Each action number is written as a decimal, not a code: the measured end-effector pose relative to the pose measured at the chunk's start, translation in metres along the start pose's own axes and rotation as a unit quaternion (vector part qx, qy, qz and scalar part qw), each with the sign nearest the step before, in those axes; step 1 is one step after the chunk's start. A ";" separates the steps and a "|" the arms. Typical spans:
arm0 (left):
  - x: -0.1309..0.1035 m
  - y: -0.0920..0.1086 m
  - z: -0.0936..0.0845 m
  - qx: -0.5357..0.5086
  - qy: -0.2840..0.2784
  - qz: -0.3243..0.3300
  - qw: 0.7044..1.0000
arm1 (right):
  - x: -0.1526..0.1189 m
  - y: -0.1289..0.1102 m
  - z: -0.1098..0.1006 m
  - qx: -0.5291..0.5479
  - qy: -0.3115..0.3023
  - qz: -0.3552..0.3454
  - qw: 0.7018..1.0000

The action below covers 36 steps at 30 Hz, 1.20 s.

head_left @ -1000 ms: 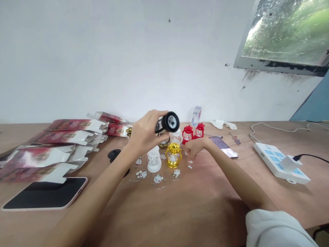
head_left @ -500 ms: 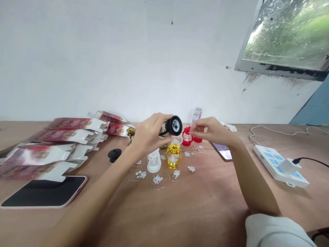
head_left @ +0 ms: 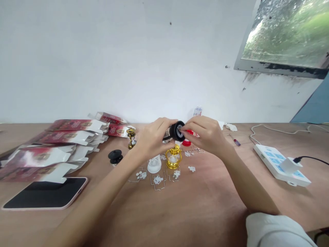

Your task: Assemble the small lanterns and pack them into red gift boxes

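The left hand's (head_left: pixel 154 135) fingers clamp a black lantern (head_left: pixel 174 132) sideways; the right hand's (head_left: pixel 207 133) fingers pinch together at its grey-ringed open end. Red-and-white cartons (head_left: pixel 74 125) lie stacked.

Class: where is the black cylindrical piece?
Head view, just right of centre: the black cylindrical piece sits in the left hand, right hand at its end, above the shiny gold lantern.
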State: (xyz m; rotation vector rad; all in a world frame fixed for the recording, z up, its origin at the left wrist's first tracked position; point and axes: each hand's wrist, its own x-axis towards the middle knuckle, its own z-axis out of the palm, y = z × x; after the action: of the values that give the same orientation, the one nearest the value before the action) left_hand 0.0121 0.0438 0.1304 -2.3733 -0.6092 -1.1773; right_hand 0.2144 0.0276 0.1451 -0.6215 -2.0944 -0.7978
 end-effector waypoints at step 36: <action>-0.003 -0.004 0.005 -0.040 -0.027 0.008 0.999 | 0.001 -0.010 -0.012 -0.042 -0.118 -0.021 0.992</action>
State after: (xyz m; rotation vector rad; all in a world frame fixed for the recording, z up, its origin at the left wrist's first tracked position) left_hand 0.0116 0.0495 0.1258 -2.4789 -0.5695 -1.1540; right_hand 0.2129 0.0122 0.1486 -0.7500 -2.3041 -0.8767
